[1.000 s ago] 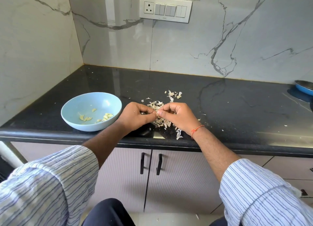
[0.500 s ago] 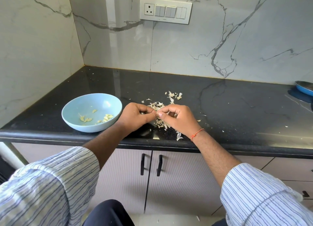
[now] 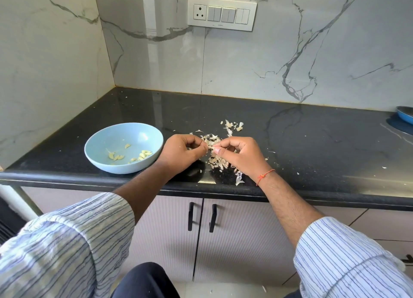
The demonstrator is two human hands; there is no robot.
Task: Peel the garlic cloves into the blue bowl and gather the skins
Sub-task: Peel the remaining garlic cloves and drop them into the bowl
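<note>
Garlic clove (image 3: 211, 145): pinched between the fingertips of both hands, above the front part of the table (image 3: 290, 141). Only a small pale piece shows between the fingers; how much skin is on it cannot be told.

Left hand (image 3: 184, 152): fingers curled, tips closed on the clove from the left. Right hand (image 3: 238, 153): fingers curled, thumb and forefinger closed on the same clove from the right. The two hands meet at the clove. An orange thread (image 3: 264, 176) circles the right wrist.

Skins (image 3: 218, 160): loose pale heap on the table directly under and behind the hands. A smaller cluster (image 3: 233, 126) lies just beyond it, toward the wall. One larger flake (image 3: 239, 179) sits near the front edge, beside the right wrist. Small flecks are scattered farther right.

Blue bowl (image 3: 105, 141): stands on the table just left of the left hand, near the front edge. Peeled cloves (image 3: 143, 154) lie in its bottom, a few more (image 3: 115, 156) to their left.

Surroundings: dark stone table, marble-pattern wall, switch panel (image 3: 222, 13) on the back wall. Part of a blue dish (image 3: 405, 114) shows at the far right edge. Cabinet doors with black handles (image 3: 202, 216) below. Striped sleeves (image 3: 67, 242) are rolled up on both forearms.
</note>
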